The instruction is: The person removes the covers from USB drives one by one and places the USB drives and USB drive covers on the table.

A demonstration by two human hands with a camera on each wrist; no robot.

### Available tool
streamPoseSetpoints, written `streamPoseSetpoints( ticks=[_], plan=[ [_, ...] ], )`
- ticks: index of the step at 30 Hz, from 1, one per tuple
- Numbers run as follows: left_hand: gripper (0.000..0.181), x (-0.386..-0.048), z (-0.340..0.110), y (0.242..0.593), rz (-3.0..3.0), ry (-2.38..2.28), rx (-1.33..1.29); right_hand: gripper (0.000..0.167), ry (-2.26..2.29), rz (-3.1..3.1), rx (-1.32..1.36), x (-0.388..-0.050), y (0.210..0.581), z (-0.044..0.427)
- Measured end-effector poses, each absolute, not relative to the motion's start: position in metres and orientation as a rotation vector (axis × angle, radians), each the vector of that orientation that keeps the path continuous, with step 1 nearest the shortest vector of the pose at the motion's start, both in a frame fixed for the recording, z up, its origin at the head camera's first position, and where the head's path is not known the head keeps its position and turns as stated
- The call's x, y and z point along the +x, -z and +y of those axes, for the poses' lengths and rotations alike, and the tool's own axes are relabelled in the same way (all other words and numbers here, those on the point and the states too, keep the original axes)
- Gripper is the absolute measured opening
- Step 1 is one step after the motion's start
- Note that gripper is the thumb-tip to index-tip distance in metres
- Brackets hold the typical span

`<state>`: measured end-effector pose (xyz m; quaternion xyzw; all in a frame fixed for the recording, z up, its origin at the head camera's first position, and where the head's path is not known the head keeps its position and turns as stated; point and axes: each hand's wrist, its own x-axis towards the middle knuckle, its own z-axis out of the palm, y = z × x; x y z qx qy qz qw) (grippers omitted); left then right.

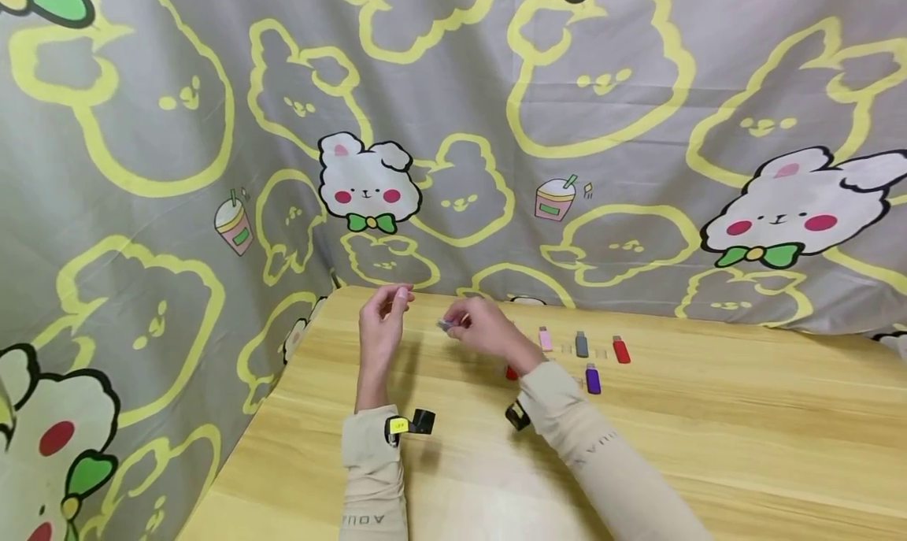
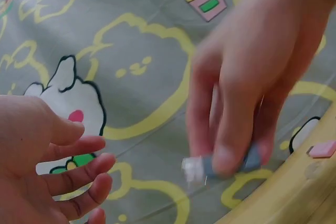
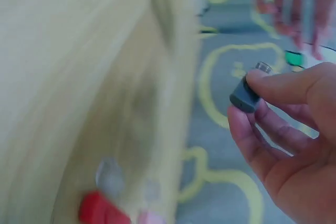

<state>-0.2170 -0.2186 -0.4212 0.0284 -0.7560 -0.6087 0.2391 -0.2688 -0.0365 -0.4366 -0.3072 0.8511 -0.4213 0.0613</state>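
My right hand (image 1: 483, 326) pinches a dark grey-blue USB stick (image 3: 244, 96) between thumb and fingertips, above the far part of the table. The stick's pale connector end points toward my left hand; in the left wrist view it is blurred and looks clear or whitish, and I cannot tell whether a cap covers it. To the left, my left hand (image 1: 383, 320) is held up with relaxed, loosely bent fingers and nothing in it. A gap separates it from the stick. In the left wrist view, the left hand (image 2: 58, 166) has its fingers spread.
Right of my hands on the wooden table (image 1: 453, 462) lie a pink USB stick (image 1: 545, 339), a grey one (image 1: 581, 344), a red one (image 1: 621, 350) and a purple one (image 1: 593, 379). Small clear pieces lie among them. Another red item (image 1: 511, 372) is partly behind my right wrist. A patterned curtain (image 1: 453, 92) hangs behind.
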Motion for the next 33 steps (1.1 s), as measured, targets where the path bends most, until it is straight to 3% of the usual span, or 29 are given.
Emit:
streamPoseSetpoints(
  ticks=[6,16,23,33],
  plan=[
    [0.022,-0.222,-0.199,0.414,-2.157,1.613,-0.059,0.009,1.439,2.583,-0.833,-0.245,0.423,0.012],
    [0.017,-0.214,-0.159,0.413,-2.422,1.511,-0.365,0.019,1.664,2.565,-0.735,-0.212,0.434,0.067],
    [0.012,-0.210,-0.133,0.420,-2.617,1.464,-0.613,0.015,1.838,2.513,-0.636,-0.201,0.443,0.088],
    [0.006,-0.209,-0.110,0.426,-2.566,1.550,-0.636,0.017,1.908,2.493,-0.617,-0.197,0.438,0.099]
  ],
)
